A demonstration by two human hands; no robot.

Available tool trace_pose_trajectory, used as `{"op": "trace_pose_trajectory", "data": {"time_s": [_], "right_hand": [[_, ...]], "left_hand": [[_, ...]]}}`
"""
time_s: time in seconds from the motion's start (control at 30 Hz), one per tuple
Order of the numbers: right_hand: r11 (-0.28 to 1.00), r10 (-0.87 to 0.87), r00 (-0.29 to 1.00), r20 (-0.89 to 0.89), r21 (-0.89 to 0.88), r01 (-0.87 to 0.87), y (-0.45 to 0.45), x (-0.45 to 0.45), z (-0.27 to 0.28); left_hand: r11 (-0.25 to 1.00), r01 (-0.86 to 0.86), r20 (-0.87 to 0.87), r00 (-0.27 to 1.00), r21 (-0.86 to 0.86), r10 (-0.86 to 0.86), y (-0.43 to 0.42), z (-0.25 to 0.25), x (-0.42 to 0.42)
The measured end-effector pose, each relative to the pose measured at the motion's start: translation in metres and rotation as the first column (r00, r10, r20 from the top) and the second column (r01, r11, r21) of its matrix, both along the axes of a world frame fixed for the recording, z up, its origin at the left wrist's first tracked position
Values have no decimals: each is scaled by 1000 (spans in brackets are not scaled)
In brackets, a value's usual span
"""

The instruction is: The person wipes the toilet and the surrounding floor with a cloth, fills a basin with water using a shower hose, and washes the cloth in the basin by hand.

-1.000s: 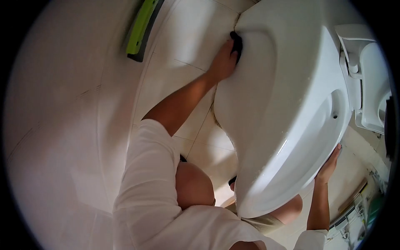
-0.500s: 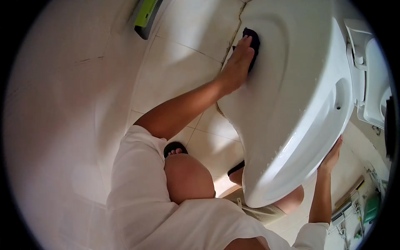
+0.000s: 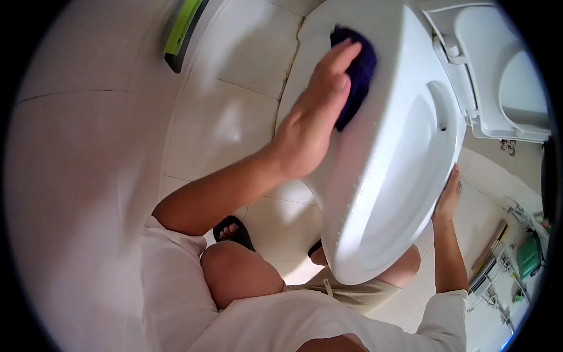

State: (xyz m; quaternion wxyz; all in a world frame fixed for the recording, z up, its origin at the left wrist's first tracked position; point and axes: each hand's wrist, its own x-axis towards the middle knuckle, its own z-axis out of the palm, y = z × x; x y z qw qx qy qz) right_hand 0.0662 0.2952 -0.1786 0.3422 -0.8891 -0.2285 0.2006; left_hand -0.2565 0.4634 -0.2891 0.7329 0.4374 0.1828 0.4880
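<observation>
A white toilet bowl (image 3: 353, 176) fills the middle of the head view, its outer side wet with small drops. My left hand (image 3: 314, 117) presses a dark purple cloth (image 3: 362, 76) against that side, near the top. The thumb and fingers lie over the cloth, and part of it is hidden under them. On the opposite side of the bowl, my right hand (image 3: 448, 196) rests against the outer edge of the rim with its fingers stretched out. It holds no loose thing.
The raised toilet seat (image 3: 476, 88) is at the upper right. A lime-green and black tool (image 3: 184, 36) stands by the wall at upper left. A green object (image 3: 528, 256) and a rack (image 3: 498, 278) are at lower right. A sandalled foot (image 3: 232, 231) rests on the tiles.
My left hand and the cloth have moved from the bowl's lower side near the floor up towards the rim. The view has shifted; my right hand still touches the rim.
</observation>
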Motion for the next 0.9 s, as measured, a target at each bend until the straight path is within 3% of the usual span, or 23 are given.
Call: {"op": "trace_pose_trajectory", "data": {"time_s": [0.07, 0.1, 0.13, 0.17, 0.23, 0.3, 0.43, 0.5, 0.67, 0.7, 0.73, 0.8, 0.83, 0.87, 0.9], "right_hand": [[999, -4, 1000, 27, -35, 5, 2, -4, 0], [1000, -2, 999, 45, -19, 3, 3, -10, 0], [1000, -4, 999, 43, -10, 5, 5, -12, 0], [1000, -10, 999, 34, -9, 10, 5, -14, 1], [1000, -12, 1000, 18, 0, 12, 9, -18, 3], [998, -11, 998, 61, -63, 15, 7, -17, 4], [996, 93, 995, 37, -5, -93, 2, -8, -4], [996, 73, 994, -78, 60, -69, 4, -5, -5], [997, 75, 995, -63, 37, -73, 3, 2, -7], [993, 100, 989, -112, 74, -92, 3, 5, -10], [987, 125, 979, -160, 116, -107, 4, 7, -12], [979, 148, 973, -180, 166, -118, 3, 10, -14], [965, 231, 965, -120, 159, -211, 1, 17, -18], [942, 313, 948, -58, 143, -302, -1, 22, -19], [961, 276, 956, -98, 26, -275, 6, 7, 4]], "left_hand": [[987, -112, 112, 989, 119, 99, 25, 12, 10], [966, -157, 53, 987, 206, 149, 38, 23, 10], [914, -305, 126, 952, 269, 280, 50, 32, 19], [908, -140, 36, 990, 394, 136, 62, 46, 5], [862, 36, -80, 997, 505, 5, 59, 57, -4], [649, -224, -157, 866, 727, 475, 28, 58, 10], [552, -28, -273, 848, 833, 454, -16, 69, -20], [567, 59, -349, 838, 822, 419, -38, 80, -29], [553, 214, -501, 744, 805, 441, -26, 91, -21], [460, 349, -565, 648, 816, 511, -10, 97, -16], [443, 365, -566, 645, 818, 513, 5, 100, -6], [561, 425, -703, 463, 711, 540, 27, 105, 17], [592, 429, -731, 397, 682, 555, 33, 109, 29], [574, 396, -697, 397, 717, 597, 36, 111, 38], [529, 447, -681, 321, 722, 658, 37, 118, 47]]}}
